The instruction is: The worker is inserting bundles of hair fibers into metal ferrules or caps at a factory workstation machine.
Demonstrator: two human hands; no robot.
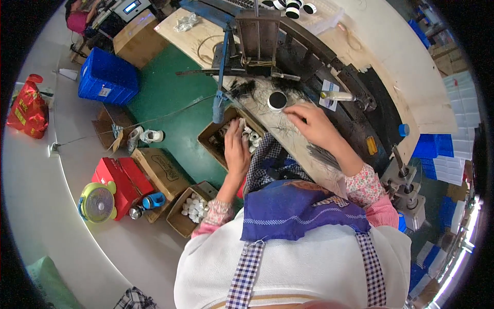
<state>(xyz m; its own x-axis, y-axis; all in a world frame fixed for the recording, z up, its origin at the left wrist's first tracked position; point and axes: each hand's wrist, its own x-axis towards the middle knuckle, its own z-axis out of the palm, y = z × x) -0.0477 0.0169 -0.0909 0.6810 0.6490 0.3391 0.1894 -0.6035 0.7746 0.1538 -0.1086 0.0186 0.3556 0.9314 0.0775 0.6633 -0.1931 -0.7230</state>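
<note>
Head view, looking straight down at a person in a white top with a blue patterned cloth and checked straps. The left hand point(236, 149) reaches down into an open cardboard box point(213, 135) beside the bench, fingers curled among small white round parts point(251, 138); can't tell if it's actually gripping one or just touching them. The right hand point(315, 123) is up on the wooden workbench point(303, 154), palm down, fingers loosely bent, fingertips just beside a round white-rimmed piece with a black centre point(277, 100). I can't say for sure it's touching it, and the hand looks empty otherwise.

Black bristle fibres point(242, 90) are scattered over the bench around that round piece. Right behind it stands a dark metal machine point(257, 36) with a blue lever point(221, 77) hanging down on its left.

On the green floor: a blue plastic crate point(108, 76), a red box point(117, 183), a small yellow-green fan point(98, 202), and another carton of white caps point(194, 207) near the person's left elbow.
</note>
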